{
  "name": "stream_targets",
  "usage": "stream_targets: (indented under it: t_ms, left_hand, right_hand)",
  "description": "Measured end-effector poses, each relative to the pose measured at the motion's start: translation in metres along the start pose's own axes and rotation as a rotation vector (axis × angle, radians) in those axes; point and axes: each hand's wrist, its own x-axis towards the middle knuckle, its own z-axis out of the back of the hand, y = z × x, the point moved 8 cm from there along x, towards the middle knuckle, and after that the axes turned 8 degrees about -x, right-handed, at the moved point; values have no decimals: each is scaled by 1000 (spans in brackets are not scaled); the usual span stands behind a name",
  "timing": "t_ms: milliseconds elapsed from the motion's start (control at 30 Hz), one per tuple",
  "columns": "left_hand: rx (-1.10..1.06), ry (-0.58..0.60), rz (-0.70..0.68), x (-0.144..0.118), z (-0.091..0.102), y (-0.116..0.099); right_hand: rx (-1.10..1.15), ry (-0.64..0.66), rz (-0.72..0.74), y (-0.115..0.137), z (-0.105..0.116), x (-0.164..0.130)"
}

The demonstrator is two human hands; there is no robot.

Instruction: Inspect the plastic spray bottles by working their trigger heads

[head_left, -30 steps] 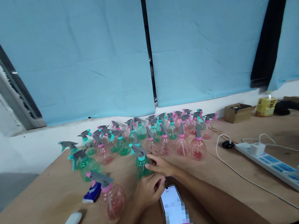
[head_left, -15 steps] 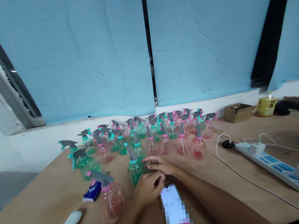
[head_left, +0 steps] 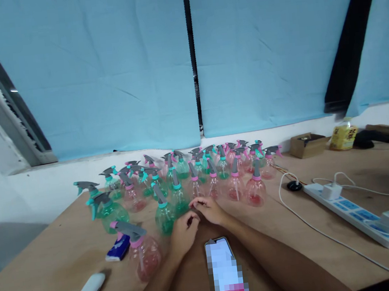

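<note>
green spray bottle upright on wooden table at front of a cluster of pink and green spray bottles, left hand just beside it with fingers loosely curled, right hand resting nearby with fingers together, phone lying below hands, pink spray bottle at left

A makeshift workroom, small-batch assembly or packing.
Dozens of pink and green spray bottles crowd the far side of a plywood tabletop; a power strip lies right, blue blinds behind.
</note>
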Motion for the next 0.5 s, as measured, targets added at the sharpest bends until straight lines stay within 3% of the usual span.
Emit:
stream_targets:
  t_ms: [133, 300, 400, 500]
  left_hand:
    - [-137, -66, 141, 5, 5, 19]
    - [-252, -101, 222, 7, 4, 38]
    - [-264, -97, 239, 8, 3, 44]
    - [-243, -125, 133, 13, 3, 37]
  right_hand:
    - [-64, -36, 1, 5, 7, -3]
    - [-100, -92, 60, 29, 9, -5]
    - [-28, -101, 68, 53, 0, -3]
    - [-25, -72, 112, 94, -17, -3]
